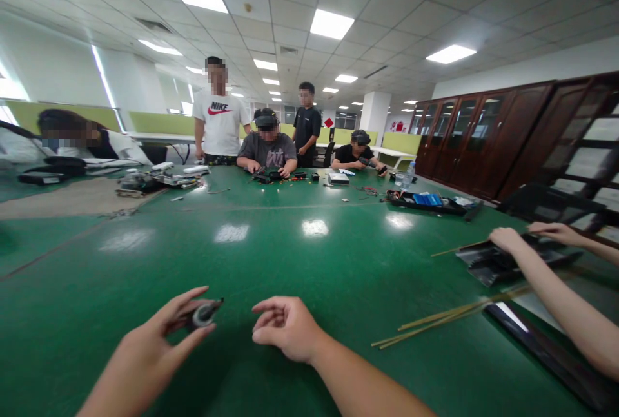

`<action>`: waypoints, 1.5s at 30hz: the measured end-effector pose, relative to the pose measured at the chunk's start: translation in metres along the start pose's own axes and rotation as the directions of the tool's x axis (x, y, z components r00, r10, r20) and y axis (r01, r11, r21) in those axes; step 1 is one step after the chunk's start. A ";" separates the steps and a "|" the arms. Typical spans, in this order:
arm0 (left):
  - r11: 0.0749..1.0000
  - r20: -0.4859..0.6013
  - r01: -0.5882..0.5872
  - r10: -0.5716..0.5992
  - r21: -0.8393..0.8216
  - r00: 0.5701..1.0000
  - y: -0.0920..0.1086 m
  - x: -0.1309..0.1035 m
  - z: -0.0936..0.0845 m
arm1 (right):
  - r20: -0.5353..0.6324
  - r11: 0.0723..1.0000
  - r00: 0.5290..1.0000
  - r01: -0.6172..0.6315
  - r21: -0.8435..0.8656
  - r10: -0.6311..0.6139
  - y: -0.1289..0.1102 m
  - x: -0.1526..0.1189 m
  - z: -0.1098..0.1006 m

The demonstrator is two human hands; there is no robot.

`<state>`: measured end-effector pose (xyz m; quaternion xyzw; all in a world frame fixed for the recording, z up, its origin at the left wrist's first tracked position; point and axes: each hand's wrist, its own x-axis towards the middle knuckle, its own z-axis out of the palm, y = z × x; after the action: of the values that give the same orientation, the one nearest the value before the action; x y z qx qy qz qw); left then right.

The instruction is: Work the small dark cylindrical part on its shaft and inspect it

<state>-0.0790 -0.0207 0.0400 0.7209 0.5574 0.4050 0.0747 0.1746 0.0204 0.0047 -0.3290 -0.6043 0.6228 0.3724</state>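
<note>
My left hand is closed around a small round grey part, pinched between thumb and fingers above the green table. A thin dark tip sticks out from the part towards the right; its exact kind is too blurred to tell. A short way to the right, my right hand hovers over the table with loosely curled fingers. Its thumb and index fingertip are apart, and nothing shows between them.
At right, a co-worker's hands are on a black housing, near thin yellowish rods and a long black piece. A black tray with blue items lies farther back. Electronic parts sit far left; several people are across the table.
</note>
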 end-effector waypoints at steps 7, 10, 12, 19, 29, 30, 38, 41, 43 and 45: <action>0.974 0.236 -0.200 0.220 -0.106 0.947 0.017 0.011 0.060 | -0.126 0.913 0.967 0.160 -0.375 -0.222 -0.003 -0.005 -0.001; 0.964 0.270 -0.230 0.258 -0.132 0.927 0.008 0.003 0.062 | -0.097 0.903 0.970 0.169 -0.395 -0.224 -0.004 -0.006 -0.001; 0.969 0.256 -0.214 0.240 -0.123 0.937 -0.001 0.000 0.061 | -0.087 0.904 0.973 0.164 -0.395 -0.214 -0.004 -0.006 -0.001; 0.976 0.216 -0.189 0.208 -0.105 0.954 -0.009 -0.002 0.065 | -0.112 0.897 0.967 0.166 -0.411 -0.231 -0.004 -0.004 0.001; 0.976 0.217 -0.179 0.204 -0.127 0.955 -0.001 -0.004 0.063 | -0.136 0.880 0.968 0.126 -0.458 -0.209 -0.004 -0.003 0.000; 0.976 0.215 -0.177 0.202 -0.128 0.955 -0.001 -0.004 0.064 | -0.137 0.880 0.967 0.129 -0.457 -0.213 -0.004 -0.003 0.000; 0.976 0.208 -0.174 0.198 -0.128 0.958 -0.002 -0.005 0.062 | -0.147 0.879 0.962 0.142 -0.455 -0.231 -0.006 -0.004 0.001; 0.979 0.222 -0.159 0.184 -0.126 0.958 -0.002 -0.005 0.063 | -0.152 0.880 0.961 0.139 -0.455 -0.230 -0.006 -0.004 0.001; 0.981 0.232 -0.153 0.178 -0.122 0.956 -0.002 -0.005 0.063 | -0.154 0.878 0.961 0.137 -0.458 -0.231 -0.006 -0.004 0.001; 0.980 0.234 -0.154 0.180 -0.124 0.955 -0.002 -0.005 0.063 | -0.155 0.875 0.960 0.137 -0.464 -0.233 -0.006 -0.004 0.001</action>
<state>-0.0391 -0.0024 -0.0050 0.8049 0.4591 0.3466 0.1456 0.1760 0.0160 0.0106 -0.4090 -0.7185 0.3904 0.4051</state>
